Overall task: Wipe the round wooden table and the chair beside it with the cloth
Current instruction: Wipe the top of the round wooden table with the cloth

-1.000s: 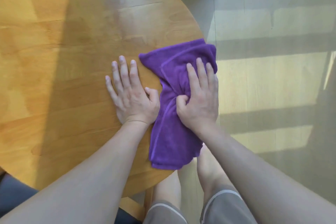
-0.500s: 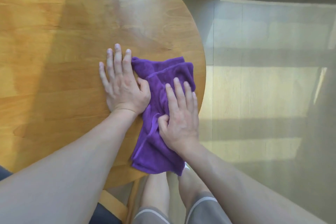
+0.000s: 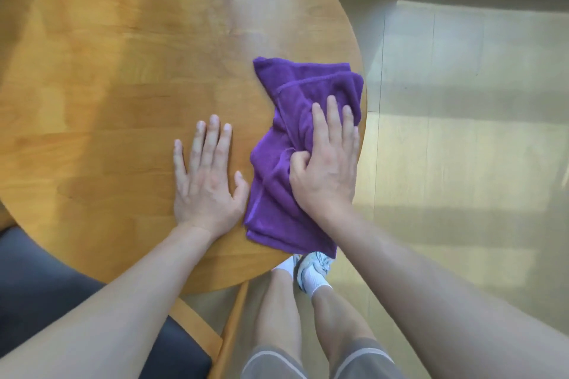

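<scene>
Partly cut off at the left and top, the round wooden table (image 3: pixel 129 77) fills most of the view. Its near-right edge carries the bunched purple cloth (image 3: pixel 277 169), one corner overhanging. On it the right hand (image 3: pixel 326 169) presses, fingers straight and together, thumb curled into a fold. Beside it the left hand (image 3: pixel 206 184) lies flat, fingers slightly spread. A dark-cushioned chair (image 3: pixel 46 292) is half hidden by the left forearm.

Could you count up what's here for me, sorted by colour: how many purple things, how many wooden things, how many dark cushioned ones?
Purple: 1, the cloth
Wooden: 1, the round table
Dark cushioned: 1, the chair seat with its wooden frame
Bare hands: 2, left hand, right hand
Total: 5
</scene>
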`<state>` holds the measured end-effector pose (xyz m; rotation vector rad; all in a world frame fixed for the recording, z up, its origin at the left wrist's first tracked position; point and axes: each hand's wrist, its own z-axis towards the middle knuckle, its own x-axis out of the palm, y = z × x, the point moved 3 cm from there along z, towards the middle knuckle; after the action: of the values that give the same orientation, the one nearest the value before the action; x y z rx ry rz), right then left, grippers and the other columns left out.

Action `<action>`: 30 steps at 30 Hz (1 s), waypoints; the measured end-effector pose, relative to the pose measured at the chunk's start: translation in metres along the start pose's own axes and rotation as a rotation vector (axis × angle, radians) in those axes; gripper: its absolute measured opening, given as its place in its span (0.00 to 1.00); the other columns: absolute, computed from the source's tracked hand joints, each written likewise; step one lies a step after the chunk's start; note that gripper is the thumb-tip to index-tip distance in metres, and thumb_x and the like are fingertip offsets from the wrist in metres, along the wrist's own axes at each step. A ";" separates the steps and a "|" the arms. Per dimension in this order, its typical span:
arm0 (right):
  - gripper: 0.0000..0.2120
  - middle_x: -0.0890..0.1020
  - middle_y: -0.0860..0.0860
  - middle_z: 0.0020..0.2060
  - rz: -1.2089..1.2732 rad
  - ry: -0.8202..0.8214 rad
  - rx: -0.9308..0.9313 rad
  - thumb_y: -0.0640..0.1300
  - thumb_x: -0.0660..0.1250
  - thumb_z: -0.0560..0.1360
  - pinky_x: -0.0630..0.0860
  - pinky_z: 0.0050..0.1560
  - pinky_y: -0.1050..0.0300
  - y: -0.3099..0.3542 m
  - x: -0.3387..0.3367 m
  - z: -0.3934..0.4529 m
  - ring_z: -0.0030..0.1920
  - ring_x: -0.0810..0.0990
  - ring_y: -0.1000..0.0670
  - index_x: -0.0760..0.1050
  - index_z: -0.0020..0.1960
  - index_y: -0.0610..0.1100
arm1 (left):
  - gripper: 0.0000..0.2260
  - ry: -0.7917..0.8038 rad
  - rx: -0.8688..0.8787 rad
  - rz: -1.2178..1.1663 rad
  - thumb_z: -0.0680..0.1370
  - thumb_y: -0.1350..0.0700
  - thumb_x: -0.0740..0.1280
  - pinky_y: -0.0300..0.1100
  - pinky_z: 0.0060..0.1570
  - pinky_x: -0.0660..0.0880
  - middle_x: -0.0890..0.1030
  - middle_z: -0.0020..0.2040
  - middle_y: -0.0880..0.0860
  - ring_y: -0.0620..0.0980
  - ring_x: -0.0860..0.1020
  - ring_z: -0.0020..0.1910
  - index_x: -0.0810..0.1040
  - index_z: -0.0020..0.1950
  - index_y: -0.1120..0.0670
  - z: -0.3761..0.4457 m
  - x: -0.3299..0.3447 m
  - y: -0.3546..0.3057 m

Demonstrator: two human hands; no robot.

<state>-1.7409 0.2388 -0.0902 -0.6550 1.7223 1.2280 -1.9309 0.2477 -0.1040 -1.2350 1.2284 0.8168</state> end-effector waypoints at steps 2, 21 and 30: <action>0.37 0.58 0.47 0.81 -0.013 0.060 -0.084 0.42 0.57 0.69 0.49 0.80 0.42 -0.004 0.001 -0.033 0.82 0.50 0.44 0.63 0.79 0.43 | 0.36 -0.015 -0.004 0.018 0.75 0.48 0.57 0.61 0.81 0.45 0.54 0.85 0.53 0.52 0.51 0.84 0.56 0.84 0.54 0.001 0.003 0.000; 0.37 0.57 0.47 0.81 -0.049 0.095 -0.138 0.42 0.57 0.70 0.49 0.80 0.43 0.019 0.003 -0.016 0.82 0.50 0.43 0.61 0.80 0.42 | 0.36 -0.061 -0.006 -0.031 0.73 0.48 0.59 0.61 0.81 0.49 0.57 0.84 0.52 0.51 0.54 0.83 0.61 0.83 0.54 -0.001 -0.002 0.004; 0.36 0.65 0.47 0.78 -0.056 0.219 -0.457 0.42 0.59 0.67 0.57 0.78 0.40 -0.027 -0.010 -0.011 0.80 0.58 0.41 0.68 0.76 0.42 | 0.36 -0.071 -0.011 -0.028 0.73 0.49 0.61 0.60 0.81 0.48 0.57 0.84 0.52 0.51 0.54 0.83 0.62 0.82 0.55 0.002 -0.001 0.002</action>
<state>-1.7186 0.2182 -0.0923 -1.1356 1.5900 1.5731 -1.9325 0.2500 -0.1038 -1.2199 1.1479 0.8410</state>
